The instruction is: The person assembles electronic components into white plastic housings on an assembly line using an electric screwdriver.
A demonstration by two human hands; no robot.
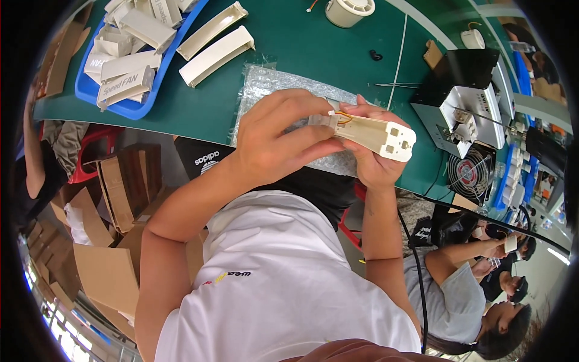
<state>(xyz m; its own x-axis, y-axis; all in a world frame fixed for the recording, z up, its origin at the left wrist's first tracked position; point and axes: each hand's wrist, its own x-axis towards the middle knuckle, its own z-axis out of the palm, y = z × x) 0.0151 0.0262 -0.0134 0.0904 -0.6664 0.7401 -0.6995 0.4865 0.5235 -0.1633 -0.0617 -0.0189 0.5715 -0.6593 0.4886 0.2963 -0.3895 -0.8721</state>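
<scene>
Head view: the white casing (375,134) is above the bubble wrap (256,90), clamped in the right hand (377,170), with thin wires (346,114) showing inside; the left hand (268,142) pinches a clear piece (322,120) at its left end. Two white shells (218,57) lie beside a blue tray (129,110) on the green table (289,42).

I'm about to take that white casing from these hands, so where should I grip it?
Probably by the square-holed end of the white casing, from the right: it juts out of the right hand, while the left hand crowds the opposite end, where thin wires show.
</scene>
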